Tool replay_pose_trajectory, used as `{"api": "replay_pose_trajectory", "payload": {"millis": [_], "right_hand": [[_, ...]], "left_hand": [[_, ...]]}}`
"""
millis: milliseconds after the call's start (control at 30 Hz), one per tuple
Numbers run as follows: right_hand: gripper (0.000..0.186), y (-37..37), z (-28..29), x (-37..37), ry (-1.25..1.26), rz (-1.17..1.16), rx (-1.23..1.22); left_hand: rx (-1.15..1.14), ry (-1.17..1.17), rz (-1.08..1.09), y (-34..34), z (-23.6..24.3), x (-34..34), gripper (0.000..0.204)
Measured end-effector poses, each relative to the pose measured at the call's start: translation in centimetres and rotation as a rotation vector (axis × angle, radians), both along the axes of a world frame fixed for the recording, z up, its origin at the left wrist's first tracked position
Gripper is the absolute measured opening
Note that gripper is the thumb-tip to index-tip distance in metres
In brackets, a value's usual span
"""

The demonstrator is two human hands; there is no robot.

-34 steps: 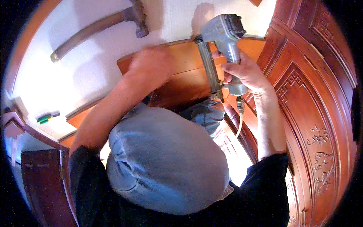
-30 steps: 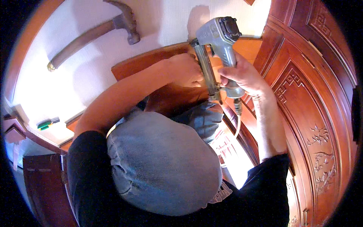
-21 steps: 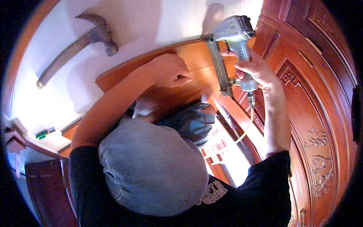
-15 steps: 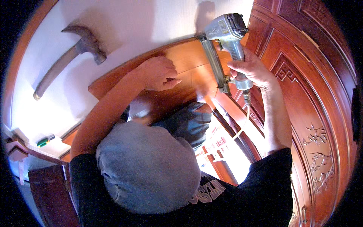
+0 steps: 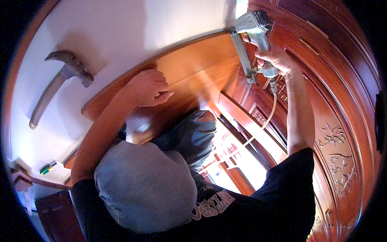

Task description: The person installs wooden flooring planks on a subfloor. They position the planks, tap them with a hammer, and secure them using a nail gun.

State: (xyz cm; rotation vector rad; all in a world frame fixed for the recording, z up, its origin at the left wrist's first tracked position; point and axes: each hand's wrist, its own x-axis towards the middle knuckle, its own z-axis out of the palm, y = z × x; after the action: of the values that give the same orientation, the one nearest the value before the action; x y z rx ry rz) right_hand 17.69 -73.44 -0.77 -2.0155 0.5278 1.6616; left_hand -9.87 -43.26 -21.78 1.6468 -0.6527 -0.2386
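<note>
My right hand (image 5: pixel 278 60) is wrapped round the grip of a silver-grey pneumatic nail gun (image 5: pixel 260 42). Its nose meets the far edge of an orange-brown wooden board (image 5: pixel 197 60), close to a white surface. A pale air hose (image 5: pixel 275 105) trails from the bottom of the grip. My left hand (image 5: pixel 149 86) is closed into a fist or pinch at the board's left part, with whatever it may hold hidden. A claw hammer (image 5: pixel 60 84) lies on the white surface, left of that hand.
Carved red-brown wooden panels (image 5: pixel 298 121) stand along the right side. A small green-and-black item (image 5: pixel 48 167) is at lower left. Rounded grey cloth (image 5: pixel 145 189), a cap or knee, I cannot tell, fills the lower middle. Dark blue cloth (image 5: pixel 197 135) shows beyond it.
The nail gun has moved right along the board's far edge in my right hand. The view has shifted, so the hammer and my left hand appear lower and farther left.
</note>
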Motion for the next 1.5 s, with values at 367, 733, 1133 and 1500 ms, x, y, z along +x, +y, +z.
{"api": "replay_pose_trajectory", "payload": {"millis": [367, 733, 1133, 1500], "right_hand": [[0.065, -3.9, -0.5, 2.1, -0.028, -0.104, -0.079], [0.06, -3.3, -0.4, 3.2, -0.041, -0.029, -0.006], [0.04, -5.8, 9.8, -23.3, -0.409, -0.621, 0.058], [0.032, -8.5, 10.0, -55.5, -0.599, -1.435, 0.698]], "left_hand": [[0.026, 0.017, -0.007, 0.4, 0.9, 0.7, 0.03], [0.011, -0.055, 0.058, 0.3, 0.7, 0.0, 0.029], [0.025, -0.103, 0.093, -0.7, 0.8, -0.5, 0.028], [0.623, -0.206, -0.177, 2.5, 3.5, -12.8, 0.024]]}}
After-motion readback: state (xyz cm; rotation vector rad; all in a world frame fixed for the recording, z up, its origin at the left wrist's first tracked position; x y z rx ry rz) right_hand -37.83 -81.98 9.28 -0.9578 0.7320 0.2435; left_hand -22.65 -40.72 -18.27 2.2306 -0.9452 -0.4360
